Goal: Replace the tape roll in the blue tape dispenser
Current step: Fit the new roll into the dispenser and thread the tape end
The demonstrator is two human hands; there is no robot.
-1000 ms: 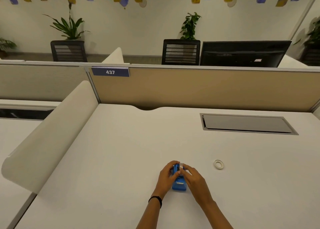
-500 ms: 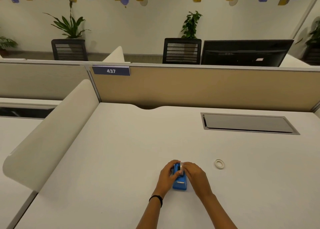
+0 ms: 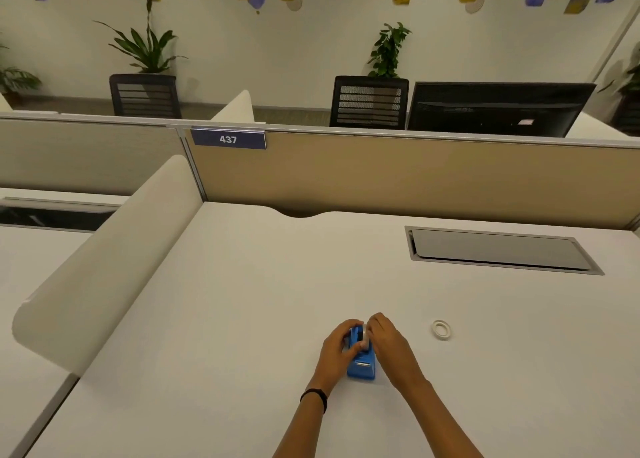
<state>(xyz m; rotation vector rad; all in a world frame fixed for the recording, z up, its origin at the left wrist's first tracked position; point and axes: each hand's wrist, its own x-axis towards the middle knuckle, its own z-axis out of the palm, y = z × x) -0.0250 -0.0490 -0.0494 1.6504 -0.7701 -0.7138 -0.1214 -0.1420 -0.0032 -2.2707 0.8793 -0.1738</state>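
Left hand (image 3: 337, 348) wraps the blue tape dispenser (image 3: 361, 362) on the desk (image 3: 242, 319), steadying it. Right hand (image 3: 389, 343) has fingertips pinched on a pale roll (image 3: 363, 333) at the dispenser's far end. We judge we're mid-swap, seating or lifting, can't tell which. Small ring (image 3: 441, 329) lies apart to the right. Next move calls for a firm hold on the base.

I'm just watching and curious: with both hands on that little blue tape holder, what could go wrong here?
Two risks, both guesses. The tape dispenser is small and sits on a smooth desk, so it may slide or tip as the left hand and right hand press on the roll at its top. The small white ring lies loose to the right, where a sleeve or arm could knock it away.
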